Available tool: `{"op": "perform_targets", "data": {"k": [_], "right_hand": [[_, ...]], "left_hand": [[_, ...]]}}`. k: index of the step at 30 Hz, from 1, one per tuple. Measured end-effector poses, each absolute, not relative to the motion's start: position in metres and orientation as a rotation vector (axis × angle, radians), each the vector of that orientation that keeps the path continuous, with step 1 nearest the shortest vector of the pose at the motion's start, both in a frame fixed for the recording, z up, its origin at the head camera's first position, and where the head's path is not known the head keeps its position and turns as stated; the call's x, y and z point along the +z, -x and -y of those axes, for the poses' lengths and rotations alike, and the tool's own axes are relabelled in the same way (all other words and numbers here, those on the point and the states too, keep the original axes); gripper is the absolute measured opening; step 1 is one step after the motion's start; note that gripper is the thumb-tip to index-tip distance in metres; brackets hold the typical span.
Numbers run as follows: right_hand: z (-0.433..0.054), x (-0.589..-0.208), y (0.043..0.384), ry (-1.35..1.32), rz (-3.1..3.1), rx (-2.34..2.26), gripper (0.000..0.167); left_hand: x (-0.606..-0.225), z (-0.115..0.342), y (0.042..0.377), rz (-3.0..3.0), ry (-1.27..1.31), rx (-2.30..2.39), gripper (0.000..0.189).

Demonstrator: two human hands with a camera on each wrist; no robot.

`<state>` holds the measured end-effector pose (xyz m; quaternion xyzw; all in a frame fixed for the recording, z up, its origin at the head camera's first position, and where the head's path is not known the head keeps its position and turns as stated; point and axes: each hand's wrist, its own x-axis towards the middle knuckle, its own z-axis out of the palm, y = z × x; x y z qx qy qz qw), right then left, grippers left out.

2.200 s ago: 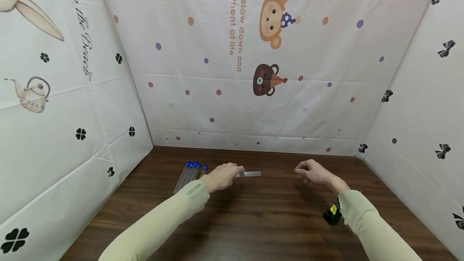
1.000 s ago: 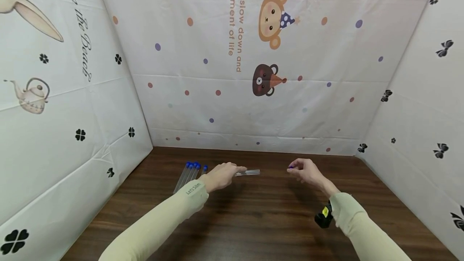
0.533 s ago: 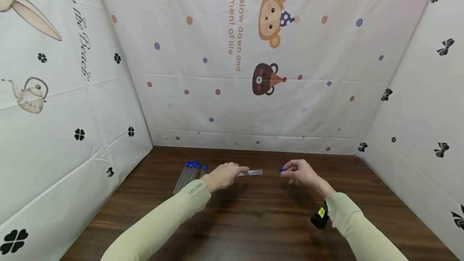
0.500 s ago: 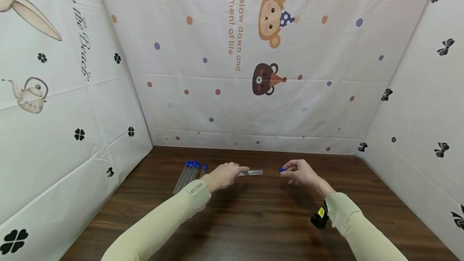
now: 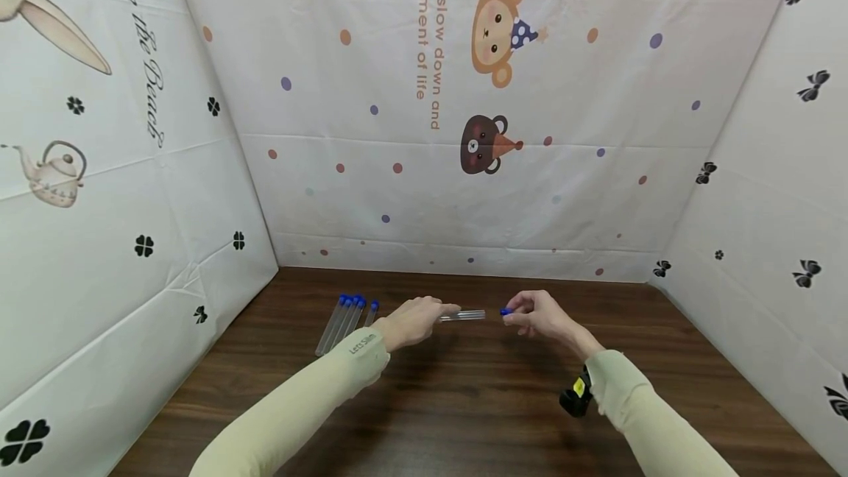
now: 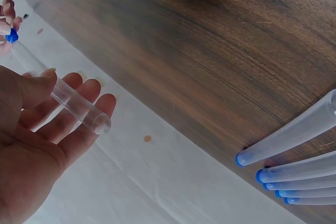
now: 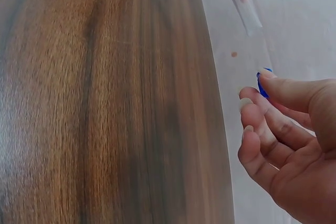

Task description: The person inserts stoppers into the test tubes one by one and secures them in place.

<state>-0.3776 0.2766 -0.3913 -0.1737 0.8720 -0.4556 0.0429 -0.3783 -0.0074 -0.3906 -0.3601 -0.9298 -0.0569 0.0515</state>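
My left hand (image 5: 412, 321) holds a clear test tube (image 6: 77, 106), which points right with its uncapped end toward my other hand. In the left wrist view, the thumb presses the tube against the fingers, and the rounded closed end faces the camera. My right hand (image 5: 542, 315) pinches a small blue cap (image 7: 262, 84) between thumb and index finger, the other fingers curled loosely. A short gap separates the cap from the tube's open end (image 7: 253, 26) in the right wrist and head views.
Several clear tubes (image 5: 330, 330) with blue caps lie side by side on the brown wooden table (image 5: 437, 418), left of my left hand. A black device with a yellow patch (image 5: 575, 397) is at my right wrist. White printed sheets (image 5: 371, 197) wall in the table's back and sides.
My right hand has moved left with the blue cap, closing in on the tube's end. My left hand and the tube have shifted slightly right. The capped tubes lie as before.
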Motion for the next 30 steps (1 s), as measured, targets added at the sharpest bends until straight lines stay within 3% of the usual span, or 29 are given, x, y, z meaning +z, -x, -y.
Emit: {"op": "perform_targets", "data": {"k": [30], "right_hand": [[-0.259, -0.390, 0.379, 0.612, -2.620, -1.378, 0.024]], "left_hand": [[-0.392, -0.002, 0.382, 2.827, 1.106, -0.176, 0.049]]}}
